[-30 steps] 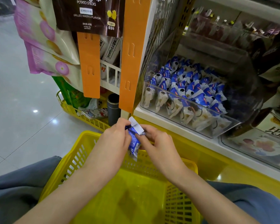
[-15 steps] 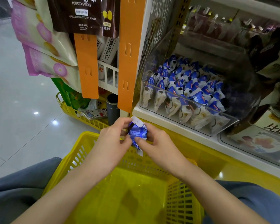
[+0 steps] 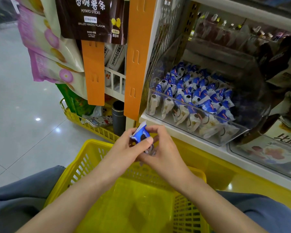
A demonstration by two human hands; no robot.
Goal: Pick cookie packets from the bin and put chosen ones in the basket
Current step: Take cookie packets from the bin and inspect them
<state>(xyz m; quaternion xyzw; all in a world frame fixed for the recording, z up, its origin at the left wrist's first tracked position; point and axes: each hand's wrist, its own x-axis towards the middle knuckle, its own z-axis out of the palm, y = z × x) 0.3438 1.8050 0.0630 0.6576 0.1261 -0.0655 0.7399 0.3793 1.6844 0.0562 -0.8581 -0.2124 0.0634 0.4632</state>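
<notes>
Far right on the shelf (image 3: 158,121), a clear bin (image 3: 198,109) holds a heap of blue-and-white packets (image 3: 196,93). Near and below it sits a yellow basket (image 3: 141,207). Over the basket's far rim, the left hand (image 3: 124,148) and right hand (image 3: 165,153) meet, fingers curled, both pinching one blue packet (image 3: 141,134) between them, the right thumb pressed on its front.

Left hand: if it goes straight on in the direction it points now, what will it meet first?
Almost at once the right hand, whose fingers pinch the same cookie packet that the left hand holds. Behind that probably lies the white shelf edge; depth is unclear.
</notes>
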